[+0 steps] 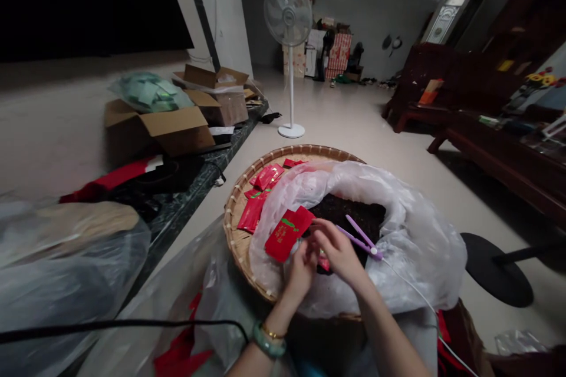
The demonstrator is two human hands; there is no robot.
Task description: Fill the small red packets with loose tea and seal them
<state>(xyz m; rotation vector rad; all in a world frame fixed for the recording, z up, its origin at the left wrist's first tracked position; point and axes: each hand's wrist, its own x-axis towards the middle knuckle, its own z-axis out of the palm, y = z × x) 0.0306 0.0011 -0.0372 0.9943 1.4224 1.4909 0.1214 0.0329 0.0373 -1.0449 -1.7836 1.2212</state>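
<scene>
My left hand [303,271] and my right hand [338,253] meet over a woven bamboo tray [234,230], their fingertips pinching a red paper packet [285,235] with gold print and a green mark. Several more red packets [252,215] lie on the tray's left side. A white plastic bag [415,247] fills much of the tray, holding a dark loose material [345,215], possibly tea. Just right of my right hand lies a purple tool [358,241] with a white cord [411,288]. A jade bangle [269,340] circles my left wrist.
A large clear plastic bag [57,271] and another with red pieces [186,330] lie at left, beside a dark stone counter [190,200] with cardboard boxes [157,129]. A black round stool base [497,268] stands right, near dark wooden furniture [499,141]. A white fan [288,12] stands ahead.
</scene>
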